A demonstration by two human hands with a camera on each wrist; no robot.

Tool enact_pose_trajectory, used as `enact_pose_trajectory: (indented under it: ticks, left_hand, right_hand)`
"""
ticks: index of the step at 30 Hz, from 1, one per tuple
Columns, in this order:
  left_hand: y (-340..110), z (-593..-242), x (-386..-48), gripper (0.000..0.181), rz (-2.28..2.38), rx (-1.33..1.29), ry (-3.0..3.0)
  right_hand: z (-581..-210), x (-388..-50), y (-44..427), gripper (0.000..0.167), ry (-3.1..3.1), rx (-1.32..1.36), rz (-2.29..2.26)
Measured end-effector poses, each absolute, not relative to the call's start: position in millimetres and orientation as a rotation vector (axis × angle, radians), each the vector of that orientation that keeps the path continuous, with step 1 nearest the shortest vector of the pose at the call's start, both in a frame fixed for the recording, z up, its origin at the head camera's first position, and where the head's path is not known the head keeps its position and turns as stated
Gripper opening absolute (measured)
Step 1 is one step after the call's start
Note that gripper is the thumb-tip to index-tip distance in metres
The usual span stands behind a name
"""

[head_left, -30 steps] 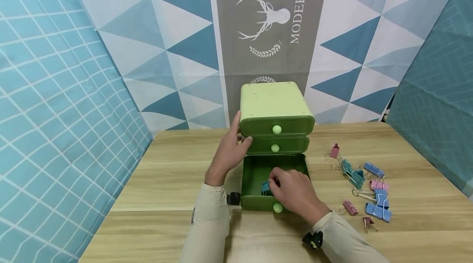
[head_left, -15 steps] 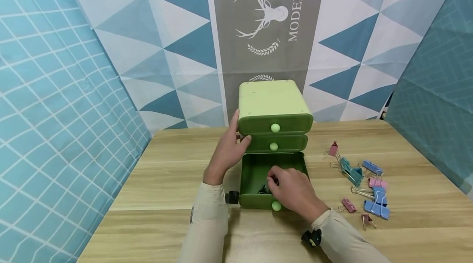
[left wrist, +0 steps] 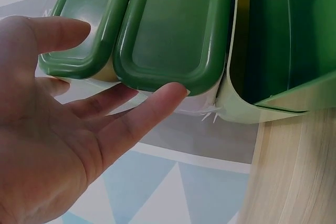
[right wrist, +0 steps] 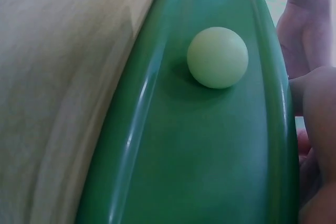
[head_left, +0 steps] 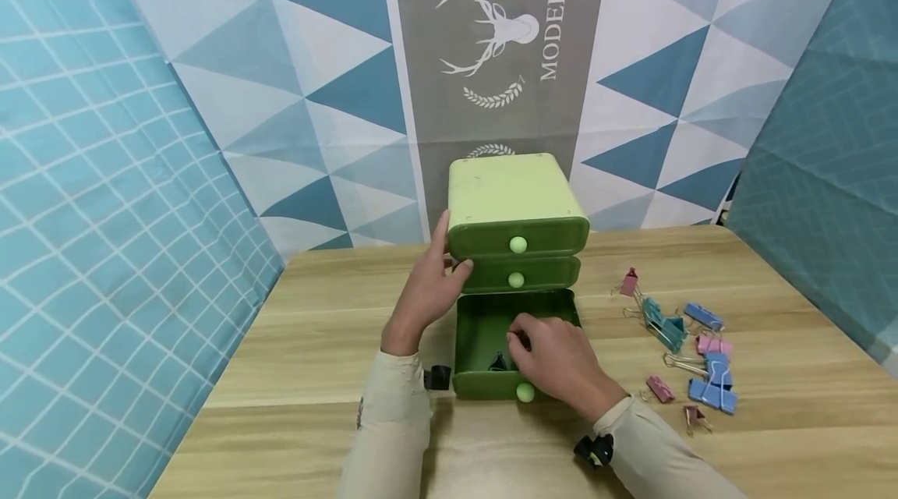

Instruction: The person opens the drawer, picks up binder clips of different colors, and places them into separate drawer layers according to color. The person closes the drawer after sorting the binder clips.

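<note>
A small green drawer cabinet (head_left: 515, 187) with a pale top stands on the table, its bottom drawer (head_left: 480, 327) pulled out. My left hand (head_left: 422, 292) rests against the cabinet's left side, the fingers and thumb fairly straight along the edges of the upper two drawers; the left wrist view shows nothing gripped. My right hand (head_left: 554, 355) reaches into the bottom drawer with bent fingers. A dark-looking binder clip (head_left: 497, 362) is in the drawer just left of the right thumb. Whether the fingers pinch anything is hidden; in the right wrist view the drawer front (right wrist: 199, 145) covers part of them.
Several pink, teal and blue binder clips (head_left: 712, 396) lie in a loose group on the wooden table (head_left: 295, 405) right of the cabinet. A patterned cloth (head_left: 498, 125) hangs close behind it, with blue cloths at both sides.
The clip beside my right thumb showed a teal face a second ago; now a narrow dark triangular side shows. My left hand stays at the cabinet, and the right hand hardly moves.
</note>
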State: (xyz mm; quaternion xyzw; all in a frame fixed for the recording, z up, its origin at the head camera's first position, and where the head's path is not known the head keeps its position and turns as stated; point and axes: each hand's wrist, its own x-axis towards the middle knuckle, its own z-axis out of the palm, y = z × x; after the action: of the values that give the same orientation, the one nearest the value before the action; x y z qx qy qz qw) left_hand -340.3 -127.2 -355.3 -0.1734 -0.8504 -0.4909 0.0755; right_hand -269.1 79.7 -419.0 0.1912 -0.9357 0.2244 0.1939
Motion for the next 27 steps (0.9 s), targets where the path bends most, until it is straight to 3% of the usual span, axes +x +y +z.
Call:
enact_pose_trajectory:
  ticks: [27]
  left_hand:
    - [-126.4,-354.7,-340.5,0.085,-1.446,-0.514,-2.56]
  right_hand:
    - [-412.4,-264.5,129.2,0.009,-2.53,0.44,0.699]
